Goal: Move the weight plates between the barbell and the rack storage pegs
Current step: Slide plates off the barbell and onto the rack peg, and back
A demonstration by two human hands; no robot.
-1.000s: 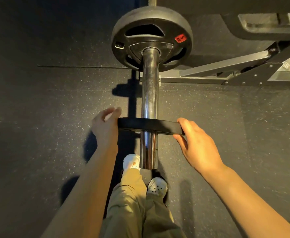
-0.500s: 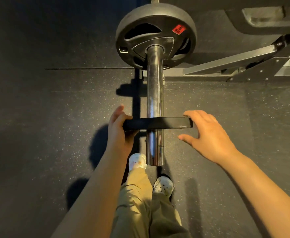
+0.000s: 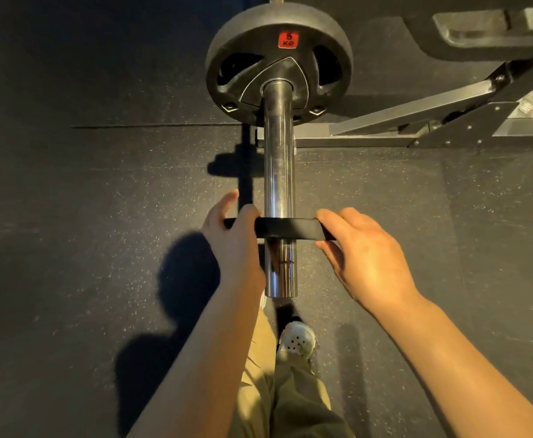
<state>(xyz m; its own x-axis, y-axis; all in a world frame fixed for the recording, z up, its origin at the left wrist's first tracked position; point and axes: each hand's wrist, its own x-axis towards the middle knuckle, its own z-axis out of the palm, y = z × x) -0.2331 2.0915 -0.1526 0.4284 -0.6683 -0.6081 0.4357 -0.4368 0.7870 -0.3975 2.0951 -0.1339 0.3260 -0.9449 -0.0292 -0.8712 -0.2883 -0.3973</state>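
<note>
dark rubber floor [image 3: 100, 216] under a barbell sleeve [image 3: 279, 172].
both hands, left hand [image 3: 235, 238] and right hand [image 3: 363, 251], clamp the thin plate [image 3: 285, 228] by its rim; likely stiff, light.

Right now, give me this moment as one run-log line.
left hand: grips small plate | right hand: grips opposite edge | plate: on barbell sleeve, apart from large plate

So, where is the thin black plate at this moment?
In the head view, the thin plate sits on the barbell sleeve near its free end, held between the left hand and right hand.
</note>
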